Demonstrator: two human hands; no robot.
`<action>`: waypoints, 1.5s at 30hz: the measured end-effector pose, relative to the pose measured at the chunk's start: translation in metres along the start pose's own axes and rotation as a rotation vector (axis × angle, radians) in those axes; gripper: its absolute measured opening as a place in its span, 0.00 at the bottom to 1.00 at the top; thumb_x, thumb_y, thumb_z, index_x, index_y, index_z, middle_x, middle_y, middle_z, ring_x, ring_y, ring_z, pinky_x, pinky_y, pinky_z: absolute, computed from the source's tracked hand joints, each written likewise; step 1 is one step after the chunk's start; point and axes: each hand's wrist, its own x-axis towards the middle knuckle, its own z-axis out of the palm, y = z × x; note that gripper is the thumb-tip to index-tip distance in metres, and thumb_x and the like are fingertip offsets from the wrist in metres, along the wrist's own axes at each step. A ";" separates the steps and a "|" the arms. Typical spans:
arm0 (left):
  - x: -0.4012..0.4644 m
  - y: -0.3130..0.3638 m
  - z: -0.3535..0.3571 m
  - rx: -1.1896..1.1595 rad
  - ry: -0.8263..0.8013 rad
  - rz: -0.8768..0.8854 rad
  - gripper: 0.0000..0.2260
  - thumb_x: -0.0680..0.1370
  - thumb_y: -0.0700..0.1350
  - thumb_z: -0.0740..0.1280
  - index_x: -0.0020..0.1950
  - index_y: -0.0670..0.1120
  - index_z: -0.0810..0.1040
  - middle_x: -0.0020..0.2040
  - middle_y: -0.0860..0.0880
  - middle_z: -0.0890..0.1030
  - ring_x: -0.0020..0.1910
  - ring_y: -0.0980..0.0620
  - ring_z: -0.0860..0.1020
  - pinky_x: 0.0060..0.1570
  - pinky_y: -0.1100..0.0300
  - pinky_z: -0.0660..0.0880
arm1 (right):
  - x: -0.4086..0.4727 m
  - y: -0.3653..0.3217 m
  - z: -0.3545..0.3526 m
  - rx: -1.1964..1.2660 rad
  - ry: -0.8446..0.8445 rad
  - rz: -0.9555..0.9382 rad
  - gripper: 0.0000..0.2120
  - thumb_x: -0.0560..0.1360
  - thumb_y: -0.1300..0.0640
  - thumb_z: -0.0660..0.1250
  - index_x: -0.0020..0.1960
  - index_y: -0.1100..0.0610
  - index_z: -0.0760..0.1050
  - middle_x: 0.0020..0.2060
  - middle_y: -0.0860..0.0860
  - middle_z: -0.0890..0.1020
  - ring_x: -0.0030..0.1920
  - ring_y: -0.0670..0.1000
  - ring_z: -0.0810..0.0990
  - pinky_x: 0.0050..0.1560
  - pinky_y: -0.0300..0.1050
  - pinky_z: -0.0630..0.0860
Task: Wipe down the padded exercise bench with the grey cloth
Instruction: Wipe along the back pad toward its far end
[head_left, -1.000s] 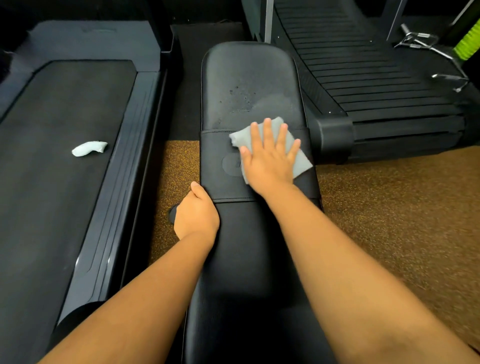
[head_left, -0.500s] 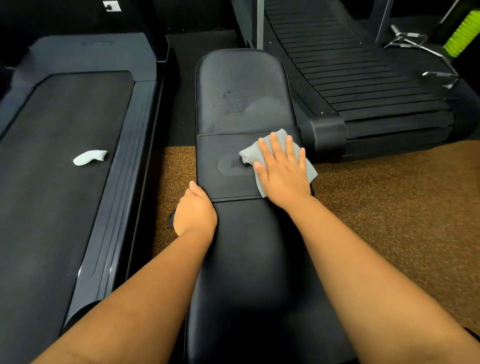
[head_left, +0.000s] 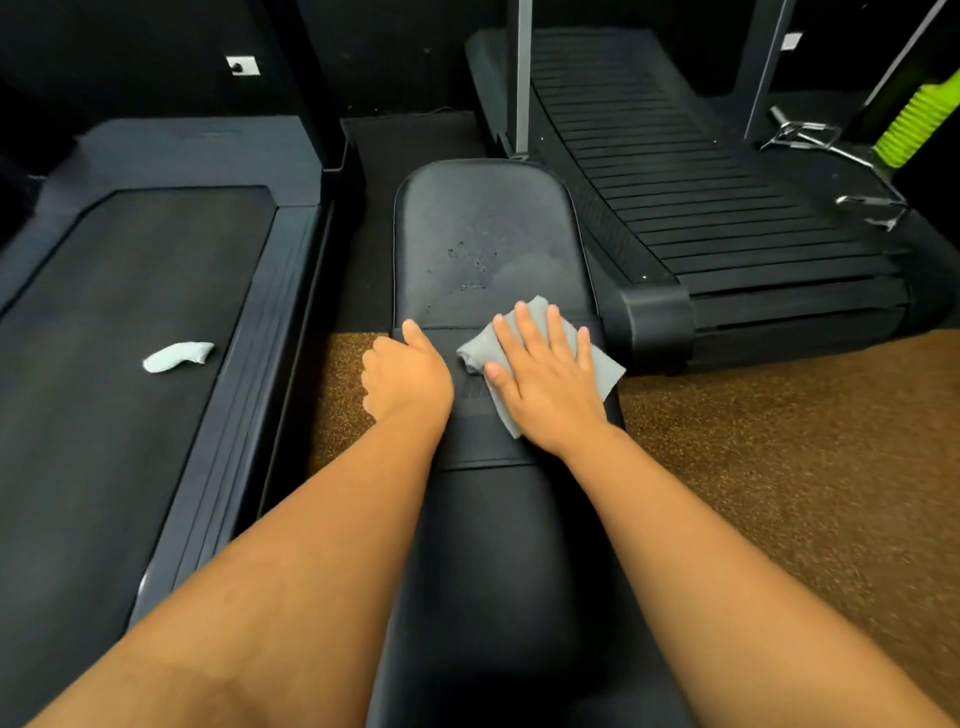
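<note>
Flat palm on cloth, mid-bench.
The right hand (head_left: 545, 382), fingers straight, presses the crumpled grey cloth (head_left: 597, 364) near the black padded bench's (head_left: 488, 239) right edge; the left hand (head_left: 405, 382) curls over its left edge. The logo patch is unreadable.

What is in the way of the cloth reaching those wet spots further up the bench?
Nothing visible. The right hand presses the grey cloth flat on the bench, and the padding between it and the droplets just beyond is bare. The left hand grips the bench's left edge, off to the side of that path.
</note>
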 end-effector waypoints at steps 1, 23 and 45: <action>0.004 0.003 0.004 0.007 -0.005 -0.023 0.26 0.83 0.58 0.48 0.69 0.40 0.68 0.68 0.40 0.71 0.66 0.39 0.70 0.62 0.44 0.66 | 0.011 0.001 -0.002 0.000 0.004 0.020 0.28 0.82 0.40 0.43 0.80 0.47 0.46 0.80 0.49 0.47 0.79 0.58 0.40 0.75 0.65 0.40; 0.011 0.000 0.028 0.092 0.191 0.007 0.23 0.83 0.53 0.46 0.58 0.40 0.74 0.58 0.40 0.78 0.55 0.37 0.76 0.51 0.46 0.71 | 0.085 0.027 -0.012 0.017 0.035 0.070 0.28 0.83 0.43 0.45 0.80 0.49 0.43 0.80 0.50 0.43 0.79 0.57 0.38 0.76 0.61 0.39; 0.010 0.001 0.028 0.078 0.207 0.004 0.22 0.83 0.53 0.46 0.58 0.40 0.74 0.58 0.41 0.78 0.55 0.38 0.76 0.50 0.47 0.70 | 0.136 0.038 -0.026 0.013 0.004 0.069 0.29 0.83 0.41 0.45 0.80 0.49 0.44 0.80 0.50 0.43 0.79 0.58 0.38 0.76 0.62 0.38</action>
